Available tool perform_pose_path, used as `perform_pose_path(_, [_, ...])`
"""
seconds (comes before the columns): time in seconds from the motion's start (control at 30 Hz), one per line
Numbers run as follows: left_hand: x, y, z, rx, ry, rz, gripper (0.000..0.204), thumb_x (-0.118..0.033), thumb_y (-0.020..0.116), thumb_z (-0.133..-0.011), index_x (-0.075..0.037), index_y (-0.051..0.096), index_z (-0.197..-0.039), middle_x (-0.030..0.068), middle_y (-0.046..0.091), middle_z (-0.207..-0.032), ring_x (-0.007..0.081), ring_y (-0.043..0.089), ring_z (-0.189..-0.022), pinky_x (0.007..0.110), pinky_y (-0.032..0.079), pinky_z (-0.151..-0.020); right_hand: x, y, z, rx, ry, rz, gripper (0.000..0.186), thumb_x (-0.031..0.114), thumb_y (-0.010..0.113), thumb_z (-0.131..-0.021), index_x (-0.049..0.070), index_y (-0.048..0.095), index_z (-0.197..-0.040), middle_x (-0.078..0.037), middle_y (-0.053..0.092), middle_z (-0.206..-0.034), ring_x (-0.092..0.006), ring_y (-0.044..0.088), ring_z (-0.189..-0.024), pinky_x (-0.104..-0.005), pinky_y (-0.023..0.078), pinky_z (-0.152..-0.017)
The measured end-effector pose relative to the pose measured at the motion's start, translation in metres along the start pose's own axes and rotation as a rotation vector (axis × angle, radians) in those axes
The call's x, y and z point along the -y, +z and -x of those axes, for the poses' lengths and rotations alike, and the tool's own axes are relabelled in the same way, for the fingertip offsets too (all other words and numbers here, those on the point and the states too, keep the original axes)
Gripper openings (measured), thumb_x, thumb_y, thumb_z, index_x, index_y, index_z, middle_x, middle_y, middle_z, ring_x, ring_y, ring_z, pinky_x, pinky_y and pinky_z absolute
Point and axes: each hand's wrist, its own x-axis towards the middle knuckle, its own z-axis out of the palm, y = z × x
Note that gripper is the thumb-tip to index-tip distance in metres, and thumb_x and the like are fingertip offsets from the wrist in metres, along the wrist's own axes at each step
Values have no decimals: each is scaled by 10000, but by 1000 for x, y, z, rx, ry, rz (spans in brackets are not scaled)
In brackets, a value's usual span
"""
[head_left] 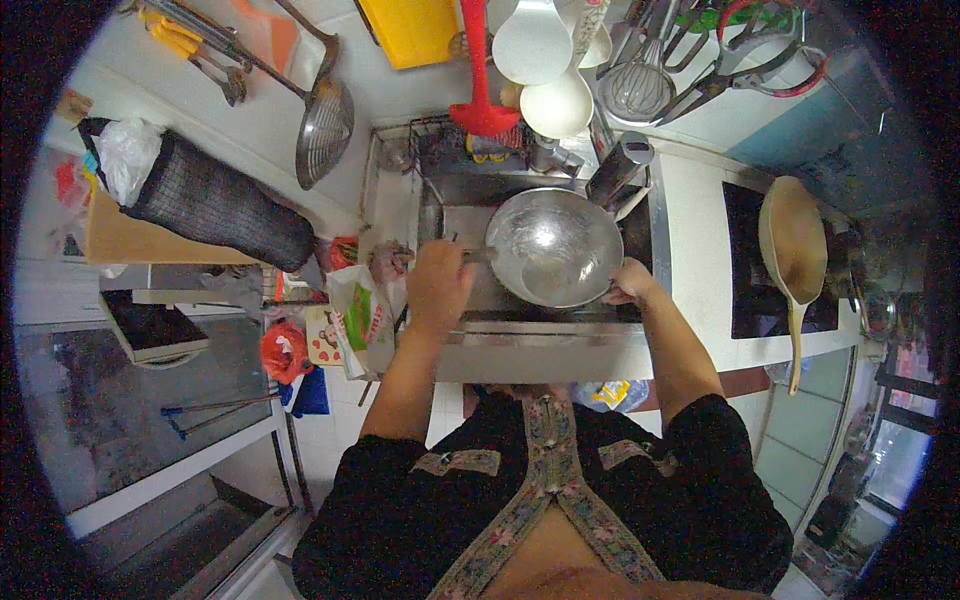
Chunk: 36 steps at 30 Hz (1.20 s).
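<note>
A shiny metal wok (553, 255) is over the sink (540, 328), its bowl facing up and its inside looking wet. My left hand (440, 283) is closed around the wok's short handle on the left. On the opposite side, my right hand (630, 283) grips the wok at its right edge, with the fingers partly hidden by the rim. Behind the wok, the faucet (556, 158) reaches over the sink. A dark dispenser-like cylinder (620, 165) stands at the sink's back right corner.
To the right, a light-coloured frying pan (795, 245) sits on a black cooktop (745, 290). Overhead hang a red ladle (483, 110), a slotted skimmer (325, 132), a whisk (640, 90) and scissors (770, 65). Packages and a plastic bag (357, 315) crowd the left counter.
</note>
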Motion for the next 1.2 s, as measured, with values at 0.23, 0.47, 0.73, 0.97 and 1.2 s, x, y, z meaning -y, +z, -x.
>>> perform_pose_path(0.23, [-42,90,-18,395,255,57,191,-196,605,-814,-77,617,-962,121,586,-992,332,595,-1016,458,539,-791,-63,25,-59,-191,-187,731,369,262,642,-843,-12,642,-1091,-235,668,-942,-340,681,-878,-452,540,-746])
perform_pose_path(0.47, [-36,163,1,621,177,13,356,-194,614,-811,-123,627,-1159,130,576,-1249,326,560,-1149,472,478,-946,92,52,37,-716,-1027,901,770,146,721,-746,57,367,-1424,-262,430,-1395,-432,425,-1281,-481,364,-1069])
perform_pose_path(0.73, [1,72,103,239,-115,186,342,-109,648,-789,-109,650,-1130,123,635,-1150,335,579,-1104,435,466,-946,143,62,14,-526,-878,1383,852,151,704,-746,99,293,-1491,-174,342,-1515,-377,272,-1419,-462,265,-1144])
perform_pose_path(0.97, [30,-22,222,-356,-394,71,295,-87,785,-702,-66,588,-921,82,607,-908,244,588,-717,356,485,-640,142,61,32,-529,-915,1336,772,98,658,-726,27,387,-1445,-213,545,-1321,-429,519,-1168,-475,386,-1042])
perform_pose_path(1.2, [29,-64,188,-885,-645,25,537,-155,871,-630,-43,582,-1069,69,562,-897,218,557,-731,363,457,-655,75,94,22,-592,-1076,474,432,53,658,-766,-5,581,-1187,-187,619,-1114,-333,598,-1029,-419,460,-911])
